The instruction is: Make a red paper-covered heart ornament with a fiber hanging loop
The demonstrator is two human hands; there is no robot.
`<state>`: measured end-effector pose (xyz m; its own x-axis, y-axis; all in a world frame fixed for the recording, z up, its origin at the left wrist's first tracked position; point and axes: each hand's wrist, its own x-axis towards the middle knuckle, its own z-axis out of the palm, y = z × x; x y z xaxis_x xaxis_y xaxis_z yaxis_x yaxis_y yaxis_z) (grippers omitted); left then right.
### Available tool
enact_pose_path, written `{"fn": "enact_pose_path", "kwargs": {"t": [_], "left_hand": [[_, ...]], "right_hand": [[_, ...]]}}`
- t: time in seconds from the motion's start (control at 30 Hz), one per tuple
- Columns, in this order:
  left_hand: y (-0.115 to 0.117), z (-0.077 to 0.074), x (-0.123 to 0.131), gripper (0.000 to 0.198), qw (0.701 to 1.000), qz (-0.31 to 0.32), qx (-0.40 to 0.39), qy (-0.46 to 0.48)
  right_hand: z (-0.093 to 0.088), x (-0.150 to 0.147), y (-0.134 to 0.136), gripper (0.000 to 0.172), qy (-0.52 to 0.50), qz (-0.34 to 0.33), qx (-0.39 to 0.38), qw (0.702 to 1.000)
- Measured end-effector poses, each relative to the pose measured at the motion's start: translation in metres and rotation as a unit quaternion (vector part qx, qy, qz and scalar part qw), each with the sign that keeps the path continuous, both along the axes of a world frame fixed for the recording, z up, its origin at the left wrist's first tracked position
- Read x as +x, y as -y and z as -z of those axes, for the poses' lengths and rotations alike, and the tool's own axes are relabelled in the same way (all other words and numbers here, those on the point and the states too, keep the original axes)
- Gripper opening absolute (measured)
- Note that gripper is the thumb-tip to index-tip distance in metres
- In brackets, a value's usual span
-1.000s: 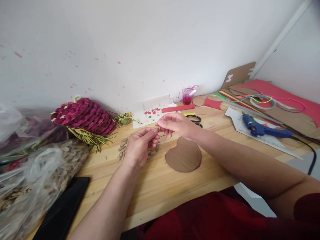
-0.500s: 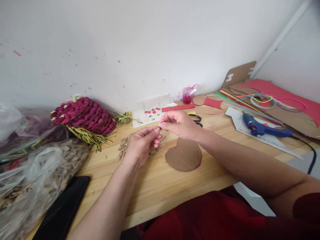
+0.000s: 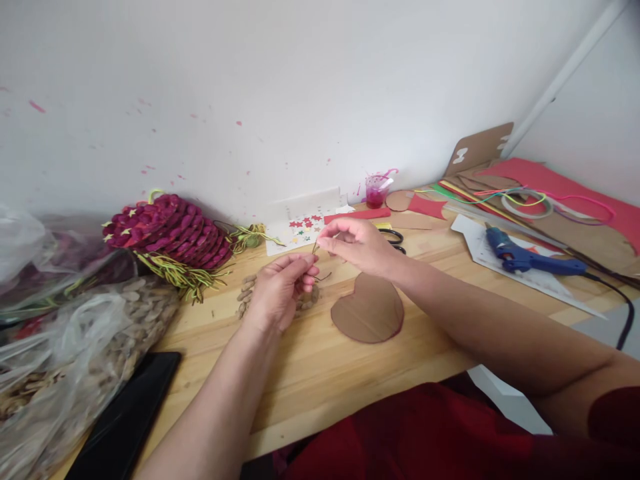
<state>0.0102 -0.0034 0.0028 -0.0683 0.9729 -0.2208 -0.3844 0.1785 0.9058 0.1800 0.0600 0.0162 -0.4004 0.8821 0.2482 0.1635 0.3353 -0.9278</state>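
Note:
My left hand (image 3: 280, 290) is closed in a pinch over a small pile of pale seeds (image 3: 247, 293) on the wooden table (image 3: 320, 373). It grips the lower end of a thin dark strand (image 3: 315, 257). My right hand (image 3: 357, 243) pinches the strand's upper end just above and to the right, fingers curled. What else the left fingers hold is too small to make out. A brown heart-shaped card cut-out (image 3: 367, 310) lies flat right under my right wrist.
A magenta woven piece with yellow-green fringes (image 3: 170, 233) leans at the wall. Plastic bags of seeds (image 3: 75, 347) and a black slab (image 3: 125, 420) sit left. A star sticker sheet (image 3: 300, 230), scissors (image 3: 393, 238), pink cup (image 3: 375, 190), blue glue gun (image 3: 525, 257) and coloured sheets (image 3: 560, 193) lie right.
My right hand has lifted slightly up and away from the left, drawing a thin strand out between the two pinches. The left hand has stayed over the seeds.

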Motion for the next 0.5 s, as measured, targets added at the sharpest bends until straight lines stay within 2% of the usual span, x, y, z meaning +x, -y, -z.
{"fn": "enact_pose_path", "kwargs": {"t": [0.07, 0.1, 0.2, 0.3, 0.37, 0.43, 0.5], "left_hand": [[-0.001, -0.001, -0.002, 0.025, 1.000, -0.014, 0.006, 0.013], [-0.002, -0.001, -0.003, 0.025, 1.000, -0.018, 0.010, 0.019], [-0.003, -0.002, -0.004, 0.026, 0.999, -0.020, 0.020, 0.038], [-0.004, -0.003, -0.004, 0.026, 0.998, -0.015, 0.022, 0.048], [-0.004, -0.003, -0.004, 0.027, 0.999, -0.008, 0.024, 0.048], [-0.004, -0.003, -0.004, 0.029, 0.999, -0.008, 0.027, 0.041], [-0.004, -0.001, -0.005, 0.031, 0.999, -0.023, 0.030, 0.027]], "right_hand": [[-0.004, 0.001, 0.001, 0.025, -0.005, 0.029, 0.012, 0.999], [-0.005, 0.001, 0.003, 0.026, -0.001, 0.022, 0.006, 1.000], [-0.003, -0.001, 0.008, 0.021, 0.018, -0.070, -0.069, 0.995], [0.006, -0.005, 0.012, 0.032, 0.009, -0.173, -0.167, 0.971], [0.012, -0.008, 0.012, 0.033, 0.004, -0.211, -0.204, 0.956], [0.015, -0.009, 0.011, 0.025, 0.018, -0.208, -0.200, 0.957], [0.015, -0.009, 0.009, 0.017, 0.039, -0.176, -0.171, 0.969]]}}
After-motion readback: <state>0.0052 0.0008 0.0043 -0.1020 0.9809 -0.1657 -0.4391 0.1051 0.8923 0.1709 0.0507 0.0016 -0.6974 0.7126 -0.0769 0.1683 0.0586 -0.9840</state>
